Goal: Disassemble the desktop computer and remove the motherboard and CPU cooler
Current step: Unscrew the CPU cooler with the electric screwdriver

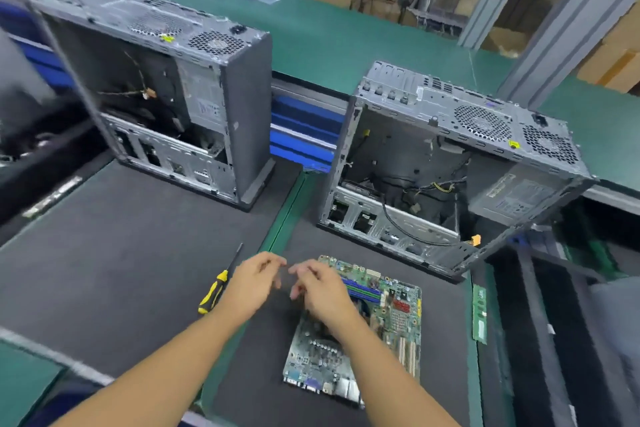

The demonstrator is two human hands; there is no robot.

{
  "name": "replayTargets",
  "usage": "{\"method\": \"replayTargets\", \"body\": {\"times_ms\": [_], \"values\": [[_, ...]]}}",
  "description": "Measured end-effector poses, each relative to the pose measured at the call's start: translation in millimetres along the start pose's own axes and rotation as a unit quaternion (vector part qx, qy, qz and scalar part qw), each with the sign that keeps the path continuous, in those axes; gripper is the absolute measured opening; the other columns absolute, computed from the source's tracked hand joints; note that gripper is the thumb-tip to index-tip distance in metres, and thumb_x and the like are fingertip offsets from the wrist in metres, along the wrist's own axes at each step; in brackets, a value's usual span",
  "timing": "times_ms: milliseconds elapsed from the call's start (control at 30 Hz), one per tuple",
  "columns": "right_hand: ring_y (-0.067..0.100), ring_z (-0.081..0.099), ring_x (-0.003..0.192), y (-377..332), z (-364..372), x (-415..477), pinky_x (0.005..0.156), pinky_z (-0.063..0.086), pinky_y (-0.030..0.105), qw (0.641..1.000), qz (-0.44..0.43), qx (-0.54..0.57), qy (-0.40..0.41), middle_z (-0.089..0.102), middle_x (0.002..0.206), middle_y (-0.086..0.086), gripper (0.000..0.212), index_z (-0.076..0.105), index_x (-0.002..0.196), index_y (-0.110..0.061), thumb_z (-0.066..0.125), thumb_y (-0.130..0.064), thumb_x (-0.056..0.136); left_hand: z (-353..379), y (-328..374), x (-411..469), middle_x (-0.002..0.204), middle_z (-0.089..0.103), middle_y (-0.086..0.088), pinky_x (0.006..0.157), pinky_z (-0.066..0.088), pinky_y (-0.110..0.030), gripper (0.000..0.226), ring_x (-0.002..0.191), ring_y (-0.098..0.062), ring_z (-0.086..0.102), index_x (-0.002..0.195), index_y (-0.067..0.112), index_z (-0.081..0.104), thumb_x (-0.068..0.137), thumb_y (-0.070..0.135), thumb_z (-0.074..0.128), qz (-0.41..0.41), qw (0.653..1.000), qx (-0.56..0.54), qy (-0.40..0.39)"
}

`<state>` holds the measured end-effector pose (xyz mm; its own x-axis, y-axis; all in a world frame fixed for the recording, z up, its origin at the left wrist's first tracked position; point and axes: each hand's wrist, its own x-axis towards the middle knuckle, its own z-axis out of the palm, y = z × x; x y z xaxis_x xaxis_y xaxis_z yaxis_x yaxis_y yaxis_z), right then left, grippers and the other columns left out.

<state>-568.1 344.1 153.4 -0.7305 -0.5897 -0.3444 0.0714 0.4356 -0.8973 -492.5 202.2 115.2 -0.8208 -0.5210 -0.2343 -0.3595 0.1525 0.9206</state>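
Left hand point(254, 282) and right hand point(320, 289) hover near motherboard point(398, 315), fingers point(273, 261) loosely curled, empty; case point(485, 130) behind holds cables point(433, 188).

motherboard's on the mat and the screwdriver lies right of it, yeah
No. In the head view the motherboard is on the mat, but the screwdriver lies left of it, not right.

Head view, forward-down, close over workbench point(311, 31)

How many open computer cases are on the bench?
2: left case at the back left, right case behind the motherboard. Blurred shapes at the left edge may hide more.
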Motion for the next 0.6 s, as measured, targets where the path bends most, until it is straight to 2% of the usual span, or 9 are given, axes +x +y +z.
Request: {"method": "replayTargets", "body": {"times_ms": [100, 167, 267, 467, 600], "values": [[0.014, 0.044, 0.046, -16, 37, 7, 0.040, 0.032, 0.023, 0.999, 0.018, 0.025, -0.035, 0.066, 0.073, 0.004, 0.021, 0.065, 0.103, -0.008, 0.046, -0.017, 0.103, -34, -22, -10, 0.074, 0.071, 0.011, 0.059, 0.044, -0.028, 0.032, 0.058, -0.008, 0.059, 0.094, 0.032, 0.068, 0.094, 0.008, 0.047, -0.054, 0.998, -0.014, 0.025], [0.013, 0.048, 0.051, -26, 65, 10, 0.043, 0.036, 0.023, 0.998, 0.017, 0.003, -0.067, 0.067, 0.076, 0.001, 0.020, 0.066, 0.102, -0.009, 0.048, -0.018, 0.101, -60, -35, -17, 0.070, 0.071, 0.010, 0.055, 0.044, -0.028, 0.031, 0.056, -0.004, 0.060, 0.093, 0.028, 0.070, 0.092, 0.006, 0.050, -0.082, 0.994, -0.049, 0.048], [0.012, 0.049, 0.053, -42, 117, 14, 0.045, 0.036, 0.021, 0.991, 0.027, -0.025, -0.125, 0.066, 0.076, 0.000, 0.019, 0.067, 0.101, -0.009, 0.050, -0.018, 0.100, -109, -52, -30, 0.072, 0.069, 0.002, 0.046, 0.043, -0.022, 0.030, 0.052, -0.008, 0.059, 0.093, 0.019, 0.069, 0.092, -0.001, 0.046, -0.110, 0.984, -0.107, 0.092], [0.012, 0.050, 0.054, -77, 249, 11, 0.046, 0.035, 0.023, 0.969, 0.011, -0.081, -0.233, 0.065, 0.079, 0.002, 0.020, 0.063, 0.109, 0.000, 0.051, -0.014, 0.100, -220, -102, -66, 0.083, 0.071, -0.004, 0.046, 0.042, -0.026, 0.029, 0.060, -0.015, 0.065, 0.098, 0.020, 0.068, 0.098, 0.004, 0.044, -0.158, 0.974, -0.084, 0.140], [0.013, 0.050, 0.055, -97, 333, 8, 0.046, 0.035, 0.023, 0.957, 0.013, -0.109, -0.270, 0.067, 0.082, 0.006, 0.019, 0.065, 0.106, -0.004, 0.051, -0.009, 0.096, -290, -145, -92, 0.079, 0.070, -0.008, 0.051, 0.046, -0.025, 0.027, 0.061, -0.022, 0.062, 0.100, 0.013, 0.068, 0.095, -0.001, 0.044, -0.173, 0.967, -0.060, 0.176]]}}
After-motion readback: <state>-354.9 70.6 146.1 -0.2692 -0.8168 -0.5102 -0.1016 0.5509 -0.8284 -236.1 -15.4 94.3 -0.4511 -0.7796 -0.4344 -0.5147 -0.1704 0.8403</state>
